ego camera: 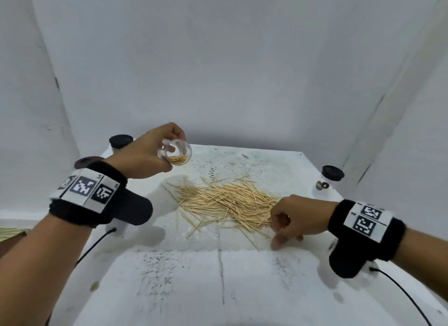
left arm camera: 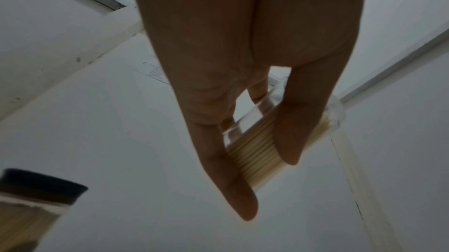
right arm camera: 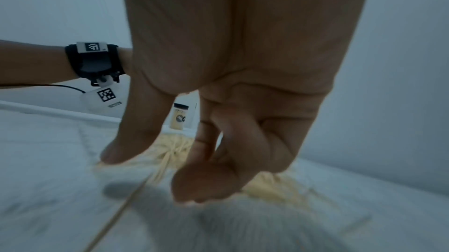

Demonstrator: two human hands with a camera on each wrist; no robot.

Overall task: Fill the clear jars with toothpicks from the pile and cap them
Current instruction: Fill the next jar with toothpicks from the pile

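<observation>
My left hand (ego camera: 157, 151) grips a clear jar (ego camera: 174, 152) above the table's far left. The jar is tilted with its open mouth towards me, and a layer of toothpicks lies inside. In the left wrist view the thumb and fingers (left arm camera: 286, 141) wrap the jar (left arm camera: 252, 152). The toothpick pile (ego camera: 225, 199) spreads over the middle of the white table. My right hand (ego camera: 281, 228) is low over the pile's right end, its fingers curled and its thumb pointing down. In the right wrist view the thumb (right arm camera: 116, 150) stands apart from the fingers, with loose toothpicks (right arm camera: 170, 152) beneath and nothing visibly pinched.
A black-capped jar (ego camera: 120, 141) stands at the back left corner, seen full of toothpicks in the left wrist view (left arm camera: 31, 198). Another capped jar (ego camera: 332, 174) stands at the right edge with a small metal object (ego camera: 322, 185) beside it. White walls close in on three sides.
</observation>
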